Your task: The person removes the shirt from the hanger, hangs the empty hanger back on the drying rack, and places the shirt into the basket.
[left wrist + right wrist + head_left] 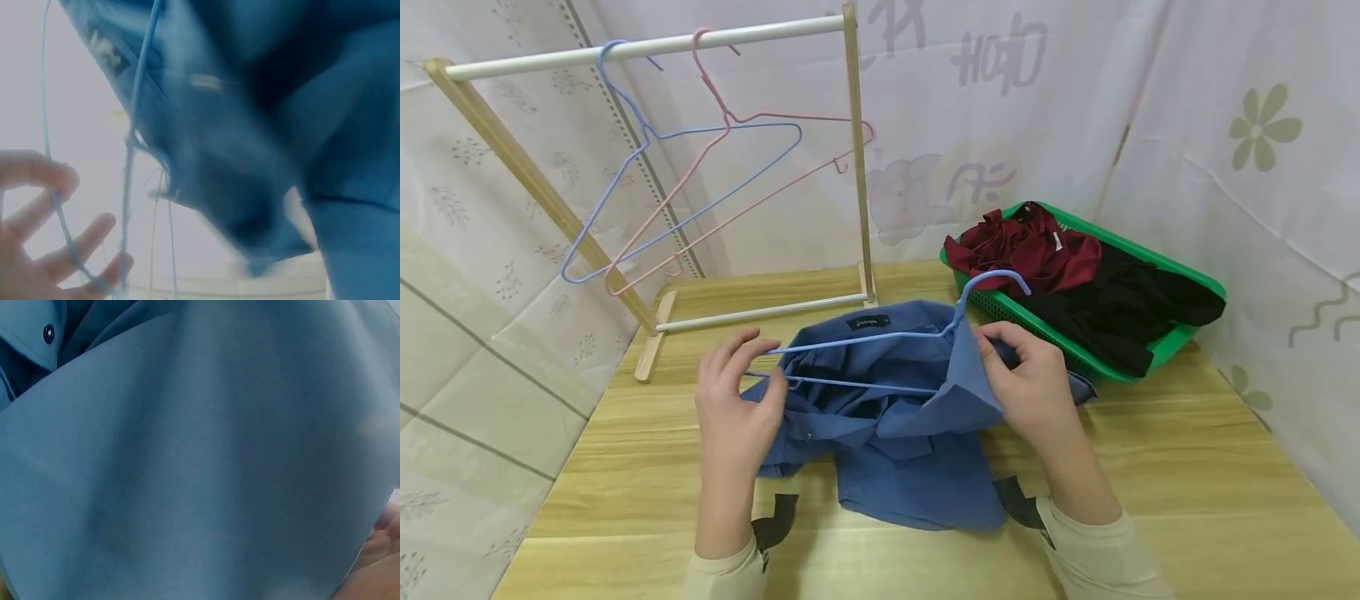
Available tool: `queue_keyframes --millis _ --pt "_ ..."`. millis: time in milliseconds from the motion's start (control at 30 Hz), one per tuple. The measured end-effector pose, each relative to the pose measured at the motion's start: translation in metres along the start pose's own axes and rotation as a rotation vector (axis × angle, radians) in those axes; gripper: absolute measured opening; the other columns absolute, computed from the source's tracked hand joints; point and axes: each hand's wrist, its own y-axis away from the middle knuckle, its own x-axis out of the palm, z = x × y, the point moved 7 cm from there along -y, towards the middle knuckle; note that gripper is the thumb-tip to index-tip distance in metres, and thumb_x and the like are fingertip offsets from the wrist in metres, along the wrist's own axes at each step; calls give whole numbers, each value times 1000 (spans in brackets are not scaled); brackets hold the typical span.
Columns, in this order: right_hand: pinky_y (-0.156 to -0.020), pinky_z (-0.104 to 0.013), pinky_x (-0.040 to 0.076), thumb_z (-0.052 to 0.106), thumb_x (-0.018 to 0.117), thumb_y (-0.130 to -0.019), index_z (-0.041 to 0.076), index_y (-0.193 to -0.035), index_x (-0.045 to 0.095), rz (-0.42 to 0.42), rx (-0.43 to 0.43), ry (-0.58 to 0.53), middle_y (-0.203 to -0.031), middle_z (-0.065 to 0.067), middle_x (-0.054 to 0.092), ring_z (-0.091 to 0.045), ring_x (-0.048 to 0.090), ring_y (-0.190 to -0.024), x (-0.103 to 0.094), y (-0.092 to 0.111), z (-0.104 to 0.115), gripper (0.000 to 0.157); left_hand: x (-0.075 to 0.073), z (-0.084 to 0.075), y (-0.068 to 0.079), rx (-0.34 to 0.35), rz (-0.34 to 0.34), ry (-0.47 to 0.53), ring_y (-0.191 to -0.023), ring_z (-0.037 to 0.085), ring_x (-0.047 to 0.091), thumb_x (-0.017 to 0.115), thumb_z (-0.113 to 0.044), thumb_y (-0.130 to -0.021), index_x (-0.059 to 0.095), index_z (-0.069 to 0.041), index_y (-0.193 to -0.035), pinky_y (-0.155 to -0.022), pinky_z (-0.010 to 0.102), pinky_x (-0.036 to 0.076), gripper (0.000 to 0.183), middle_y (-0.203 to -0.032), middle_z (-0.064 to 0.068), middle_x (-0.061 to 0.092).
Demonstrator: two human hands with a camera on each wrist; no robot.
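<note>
A blue button-up shirt point(917, 483) lies bunched on the table, its collar opening raised and a dark label point(868, 322) showing inside. Partly inside the shirt is a light-blue hanger point(865, 340), its hook standing up at the right. My left hand point(737, 400) holds the hanger's left end between thumb and fingers, also seen in the left wrist view. Opposite, my right hand point(1030, 379) pinches the shirt near the hook, where the cloth covers the hanger's right end. Blue fabric point(200, 456) fills most of the right wrist view.
At the back left stands a wood-and-white rack point(760, 313); a blue hanger point(730, 193) and a pink hanger point(805, 182) hang from its bar. A green basket point(1180, 337) at the back right holds a dark red garment point(1037, 250) and a black garment point(1120, 304).
</note>
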Motion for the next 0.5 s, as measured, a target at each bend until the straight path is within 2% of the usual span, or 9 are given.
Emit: queue_keyframes --millis 33,100,133,167,267,367,433,500 --pt "-58 -19 42 15 64 -95 8 -105 72 6 -5 8 -95 -6 71 -9 53 -73 1 0 1 15 4 -7 2 56 8 -94 -120 27 55 70 -4 -82 74 -13 -102 -113 62 23 22 -118 5 68" --pt "-64 -17 44 16 64 -95 9 -105 72 14 -20 22 -98 -5 72 -8 56 -78 4 1 3 14 13 -18 5 140 34 -195 -115 30 57 72 -17 -84 74 -13 -100 -113 71 11 17 -113 6 70" --pt "-66 -16 45 16 65 -95 10 -104 72 15 -31 30 -98 -4 73 -8 57 -80 5 1 5 14 18 -23 6 167 48 -237 -113 29 59 73 -23 -85 74 -14 -100 -112 73 6 18 -110 5 71" --pt "-67 -16 44 16 65 -95 10 -104 72 14 -40 32 -98 -3 73 -8 58 -80 6 1 7 13 22 -28 8 189 64 -264 -110 28 61 72 -29 -86 74 -14 -101 -113 72 7 21 -107 5 72" --pt "-69 -17 45 16 67 -93 11 -102 73 14 -61 38 -98 -2 73 -10 59 -82 9 2 11 12 36 -39 11 250 89 -284 -100 25 66 71 -38 -88 74 -14 -103 -114 66 20 28 -98 3 73" --pt "-75 -25 45 16 68 -93 11 -101 73 24 -77 40 -99 -3 73 -14 61 -86 14 3 15 11 49 -48 13 287 122 -233 -89 19 66 70 -37 -90 74 -14 -102 -105 54 37 26 -89 1 72" --pt "-79 -31 46 17 68 -93 11 -101 73 33 -85 44 -99 -3 73 -17 62 -90 17 4 18 11 58 -54 14 309 131 -220 -84 17 64 69 -36 -91 74 -14 -101 -95 49 43 25 -84 0 70" --pt "-82 -37 44 19 68 -93 11 -101 74 37 -95 46 -99 -4 74 -20 64 -93 21 4 21 13 65 -61 14 327 135 -220 -82 17 62 67 -37 -92 74 -15 -102 -88 46 43 25 -83 0 69"
